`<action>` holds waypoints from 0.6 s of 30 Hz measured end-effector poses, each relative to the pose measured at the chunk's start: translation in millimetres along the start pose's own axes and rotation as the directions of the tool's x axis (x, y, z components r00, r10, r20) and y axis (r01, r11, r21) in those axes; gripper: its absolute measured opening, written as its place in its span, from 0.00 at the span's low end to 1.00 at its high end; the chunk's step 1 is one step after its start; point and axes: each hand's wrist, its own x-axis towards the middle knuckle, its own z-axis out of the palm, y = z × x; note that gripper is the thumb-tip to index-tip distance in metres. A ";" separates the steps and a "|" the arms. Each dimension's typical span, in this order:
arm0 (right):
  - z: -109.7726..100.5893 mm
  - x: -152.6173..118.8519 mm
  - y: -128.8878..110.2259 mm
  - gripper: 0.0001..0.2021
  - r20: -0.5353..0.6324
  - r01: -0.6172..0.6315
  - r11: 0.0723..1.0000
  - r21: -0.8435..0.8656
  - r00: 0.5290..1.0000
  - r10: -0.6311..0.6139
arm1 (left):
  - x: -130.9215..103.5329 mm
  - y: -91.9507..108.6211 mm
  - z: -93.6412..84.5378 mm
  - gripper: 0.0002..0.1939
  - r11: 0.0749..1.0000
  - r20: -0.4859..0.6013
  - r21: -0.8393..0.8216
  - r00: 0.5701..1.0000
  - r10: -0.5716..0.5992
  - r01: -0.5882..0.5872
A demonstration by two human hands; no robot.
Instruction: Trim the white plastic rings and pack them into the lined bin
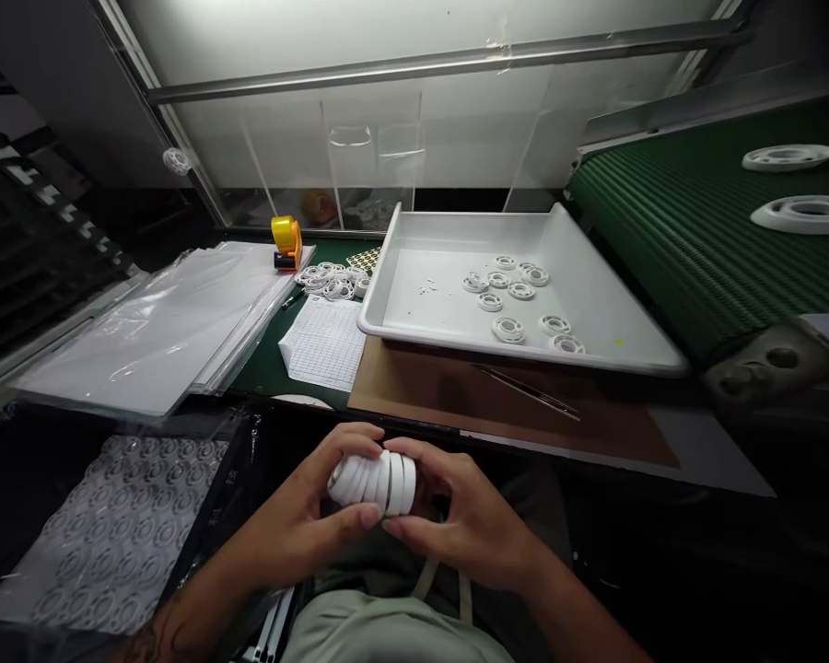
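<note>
Between my two hands, above my lap and just below the table edge, is a stack of white plastic rings [375, 482] lying on its side. My left hand [318, 511] wraps the left part of the stack, thumb below and fingers above. On the right end, my right hand [456, 511] grips the rings the same way. A thin gap shows in the stack between the two hands. Several similar loose rings [508, 330] lie in the white tray [442, 335] ahead, along with small white scraps.
A green conveyor belt [670, 212] carries two rings at right. Tweezers [531, 394] lie on the brown board [414, 387]. At left are plastic sheets [145, 322], a yellow tape dispenser [287, 243], a ring pile [332, 281], a gridded paper [323, 341] and a box of packed rings [121, 529].
</note>
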 end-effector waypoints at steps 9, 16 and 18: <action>32.1 43.2 2.3 0.32 0.195 0.323 0.814 -0.482 0.946 -0.259 | -4.0 -19.9 -14.5 0.30 0.906 -0.270 -0.395 0.924 -0.269 0.148; 83.6 89.4 16.5 0.21 0.321 0.492 0.730 -0.475 0.869 -0.377 | -54.4 -24.1 -67.8 0.31 0.894 -0.382 -0.389 0.844 -0.376 0.222; 85.0 92.2 21.0 0.22 0.338 0.498 0.734 -0.462 0.864 -0.373 | -78.3 -29.1 -102.4 0.32 0.888 -0.430 -0.348 0.790 -0.437 0.302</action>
